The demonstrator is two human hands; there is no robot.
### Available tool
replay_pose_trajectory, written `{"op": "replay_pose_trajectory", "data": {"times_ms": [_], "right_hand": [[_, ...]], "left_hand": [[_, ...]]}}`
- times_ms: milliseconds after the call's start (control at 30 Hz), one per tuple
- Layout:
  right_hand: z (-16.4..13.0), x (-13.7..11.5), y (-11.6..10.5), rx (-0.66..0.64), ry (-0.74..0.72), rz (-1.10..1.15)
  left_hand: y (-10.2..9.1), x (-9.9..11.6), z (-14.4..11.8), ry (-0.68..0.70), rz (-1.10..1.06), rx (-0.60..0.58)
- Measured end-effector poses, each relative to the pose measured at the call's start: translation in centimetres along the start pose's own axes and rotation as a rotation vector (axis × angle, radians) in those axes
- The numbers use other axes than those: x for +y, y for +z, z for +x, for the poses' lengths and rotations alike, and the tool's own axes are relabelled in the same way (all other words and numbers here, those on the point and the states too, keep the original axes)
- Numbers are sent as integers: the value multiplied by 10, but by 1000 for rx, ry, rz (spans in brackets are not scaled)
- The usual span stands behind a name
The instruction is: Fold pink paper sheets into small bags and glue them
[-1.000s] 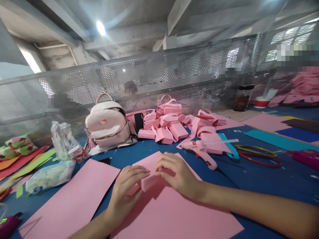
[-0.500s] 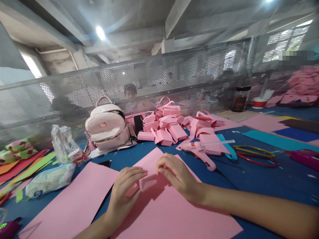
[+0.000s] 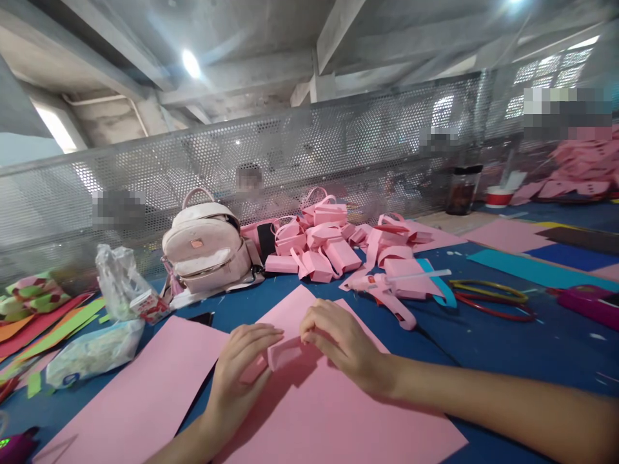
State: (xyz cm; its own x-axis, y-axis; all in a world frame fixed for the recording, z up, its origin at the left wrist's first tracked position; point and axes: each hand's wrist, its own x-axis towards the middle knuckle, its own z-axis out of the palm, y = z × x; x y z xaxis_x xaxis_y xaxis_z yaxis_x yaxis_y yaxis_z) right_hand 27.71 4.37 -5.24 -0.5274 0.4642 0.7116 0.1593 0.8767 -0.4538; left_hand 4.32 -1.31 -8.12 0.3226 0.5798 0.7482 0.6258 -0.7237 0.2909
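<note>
Head view, left hand and right hand both pinching one folded pink piece, two pink sheets beneath.

Open blue table seen right of the pink sheet, far reach blocked by glue gun, heap of pink boxes and backpack, left side crowded by plastic bags, mesh screen closing the back.
</note>
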Motion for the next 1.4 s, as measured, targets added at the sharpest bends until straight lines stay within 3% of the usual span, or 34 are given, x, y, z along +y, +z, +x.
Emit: {"op": "replay_pose_trajectory", "data": {"times_ms": [700,833,1067,1200,1400], "right_hand": [[2,-3,1,-35,-69,5],[2,-8,1,-35,-4,147],[4,-18,-2,-194,253,527],[10,-23,-8,-187,355,716],[15,-21,-9,-157,354,756]], "left_hand": [[0,-1,-1,1,2,-14],[-1,-2,-2,-7,-17,-28],[-1,-3,-3,-17,-43,-36],[-1,-3,-3,-16,-56,-43],[0,-4,-3,-15,-60,-43]]}}
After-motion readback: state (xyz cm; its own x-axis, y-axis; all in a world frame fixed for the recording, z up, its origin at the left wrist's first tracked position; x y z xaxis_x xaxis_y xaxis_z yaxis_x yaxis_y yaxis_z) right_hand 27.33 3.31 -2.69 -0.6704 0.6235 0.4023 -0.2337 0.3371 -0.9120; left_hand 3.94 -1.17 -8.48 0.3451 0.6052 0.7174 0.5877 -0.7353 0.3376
